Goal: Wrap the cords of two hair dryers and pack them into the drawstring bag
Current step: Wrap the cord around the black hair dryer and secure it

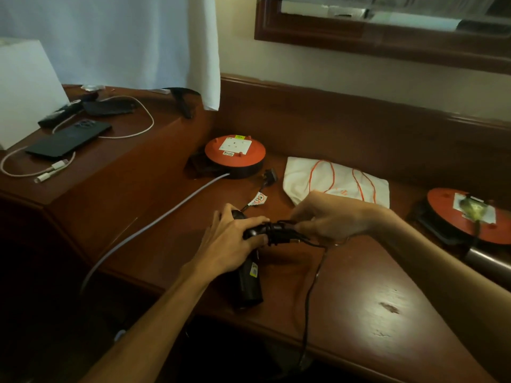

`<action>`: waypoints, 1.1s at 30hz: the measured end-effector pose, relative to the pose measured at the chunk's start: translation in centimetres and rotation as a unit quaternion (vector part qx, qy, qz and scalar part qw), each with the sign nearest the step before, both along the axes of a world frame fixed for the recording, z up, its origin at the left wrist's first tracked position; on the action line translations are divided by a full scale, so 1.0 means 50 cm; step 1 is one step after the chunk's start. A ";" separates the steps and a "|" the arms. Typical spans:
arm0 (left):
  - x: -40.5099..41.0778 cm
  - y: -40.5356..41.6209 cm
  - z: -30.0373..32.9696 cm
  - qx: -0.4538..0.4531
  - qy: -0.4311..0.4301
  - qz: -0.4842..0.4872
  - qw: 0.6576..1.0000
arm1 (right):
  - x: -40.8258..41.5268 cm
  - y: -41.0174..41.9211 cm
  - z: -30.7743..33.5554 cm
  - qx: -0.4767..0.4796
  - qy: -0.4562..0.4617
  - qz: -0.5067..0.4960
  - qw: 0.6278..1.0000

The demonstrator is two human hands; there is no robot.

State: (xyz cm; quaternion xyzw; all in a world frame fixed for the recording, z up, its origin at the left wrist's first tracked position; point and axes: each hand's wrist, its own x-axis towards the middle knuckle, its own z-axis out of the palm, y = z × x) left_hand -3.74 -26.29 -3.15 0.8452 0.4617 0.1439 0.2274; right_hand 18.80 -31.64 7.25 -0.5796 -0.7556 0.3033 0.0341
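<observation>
A black hair dryer [250, 283] lies on the brown desk [359, 294] near its front edge, barrel toward me. My left hand [235, 239] grips its handle end. My right hand [329, 219] pinches the black cord [311, 288], which is looped several times around the handle; the loose length trails off the desk's front edge. A black plug [270, 176] with a white tag [258, 200] lies just behind my left hand. The white drawstring bag [340, 181] with orange strings lies flat behind my right hand. I see only one dryer.
An orange cable reel [235, 152] sits at the back with a grey cable [166, 219] running off the front. A second orange reel [467, 214] is at right. The raised ledge at left holds a phone [69, 140], a white charging cable [55, 168] and a remote.
</observation>
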 end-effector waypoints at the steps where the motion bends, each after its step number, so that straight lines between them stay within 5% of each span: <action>1: 0.000 0.000 -0.002 -0.004 0.002 0.003 1.000 | 0.010 -0.005 0.006 -0.022 0.000 0.015 1.000; 6: 0.020 -0.007 0.005 0.026 0.075 0.007 0.997 | 0.009 -0.019 -0.017 -0.058 -0.075 0.096 0.991; 13: 0.056 -0.006 0.018 0.178 0.254 -0.099 0.946 | -0.001 -0.034 -0.097 0.024 0.015 0.049 0.998; 24: 0.083 0.040 0.064 0.164 0.268 -0.238 0.919 | 0.013 -0.045 -0.108 0.042 0.048 0.023 0.998; 33: 0.080 0.055 0.037 0.153 0.198 -0.207 0.946 | 0.042 -0.081 -0.083 0.015 0.065 -0.048 0.997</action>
